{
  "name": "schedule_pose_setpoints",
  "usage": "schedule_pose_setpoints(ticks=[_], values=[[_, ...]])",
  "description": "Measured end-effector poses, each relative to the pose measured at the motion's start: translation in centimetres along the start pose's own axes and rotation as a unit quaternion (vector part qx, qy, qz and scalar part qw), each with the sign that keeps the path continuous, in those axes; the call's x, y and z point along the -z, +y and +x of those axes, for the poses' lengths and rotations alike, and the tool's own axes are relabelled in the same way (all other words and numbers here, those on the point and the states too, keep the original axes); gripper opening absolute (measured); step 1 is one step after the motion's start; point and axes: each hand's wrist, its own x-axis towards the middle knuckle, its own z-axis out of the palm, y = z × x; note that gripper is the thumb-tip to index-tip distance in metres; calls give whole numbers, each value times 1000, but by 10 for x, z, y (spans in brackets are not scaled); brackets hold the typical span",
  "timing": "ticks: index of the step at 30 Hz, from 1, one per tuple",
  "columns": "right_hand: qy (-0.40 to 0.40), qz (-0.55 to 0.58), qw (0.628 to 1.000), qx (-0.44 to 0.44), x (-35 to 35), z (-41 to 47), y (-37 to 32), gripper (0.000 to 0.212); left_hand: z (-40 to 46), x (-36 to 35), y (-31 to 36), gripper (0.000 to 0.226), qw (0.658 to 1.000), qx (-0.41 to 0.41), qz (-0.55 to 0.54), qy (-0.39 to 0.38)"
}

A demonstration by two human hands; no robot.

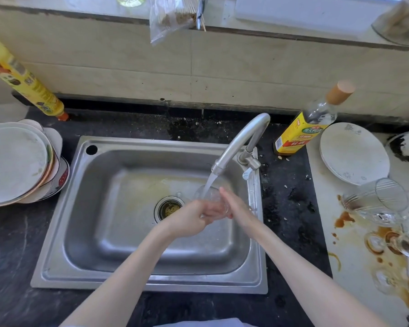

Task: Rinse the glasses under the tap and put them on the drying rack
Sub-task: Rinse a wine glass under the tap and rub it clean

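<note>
At the left of the frame a stack of plates sits on the dark surface; no drying rack shows. Mid-frame, over the sink, the left hand and right hand grasp a clear glass under the tap, its water running. At right, several stained glasses wait, so most rinsing seems left.

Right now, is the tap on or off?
On: water runs from the tap onto the glass held over the sink.
</note>
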Motion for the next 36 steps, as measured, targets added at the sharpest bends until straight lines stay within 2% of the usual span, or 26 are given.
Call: schedule_pose_setpoints(ticks=[1, 3, 5, 7, 9, 10, 13, 16, 17, 19, 21, 22, 24, 26, 28, 29, 31, 33, 36], values=[[9, -1, 1000, 19, -1, -1, -1, 36, 0, 4, 1, 41, 1000, 12, -22, 0], [15, 14, 999, 31, -2, -3, 0, 30, 1, 14, 0, 39, 996, 28, -50, 71], [20, 17, 998, 49, -2, -2, 0, 29, 2, 18, -2, 40, 992, 20, -29, 123], [12, -9, 997, 79, -2, -1, -2, 29, -1, 15, 2, 31, 996, -5, -1, 84], [-6, -25, 995, 101, -5, -2, -4, 27, -3, 11, 9, 17, 999, -16, -32, 18], [-10, -26, 994, 104, -5, -2, -4, 26, -3, 11, 10, 18, 998, -13, -62, 8], [-4, 0, 998, 69, -3, -1, -6, 31, -2, 17, 8, 7, 993, -4, -95, 65], [-77, 51, 995, -39, 1, 6, -5, 51, 1, 18, -3, 23, 985, 27, -97, 139], [-91, 40, 994, -56, 2, 7, -5, 57, 1, 17, -4, 24, 985, 28, -106, 137], [-90, -3, 995, -48, 2, 8, -5, 55, 0, 15, -2, 15, 992, 20, -111, 59], [-87, -35, 996, 2, -1, 4, -7, 39, -1, 15, 2, 22, 994, 18, -95, -47], [-84, -49, 995, 20, -2, 3, -8, 32, 0, 16, 1, 22, 994, 20, -89, -58], [-59, -38, 997, 25, -4, 3, -5, 32, 3, 18, -2, 14, 997, 25, -78, 11], [-40, 26, 999, -3, -2, 5, -5, 49, 4, 19, -7, 12, 994, 21, -50, 96], [-58, 39, 997, -31, -1, 9, -8, 65, 5, 15, -8, 20, 991, 18, -35, 127], [-72, 18, 997, -37, -1, 10, -10, 69, 4, 14, -6, 19, 993, 15, -33, 117], [-87, -37, 995, -21, -2, 9, -11, 66, 4, 12, -1, 7, 998, 12, -48, 45], [-74, -63, 995, 0, -5, 7, -9, 56, 5, 13, 1, 20, 996, 4, -89, -14], [-68, -43, 997, -2, -3, 7, -2, 59, 2, 18, -1, 15, 990, 10, -139, 6]])
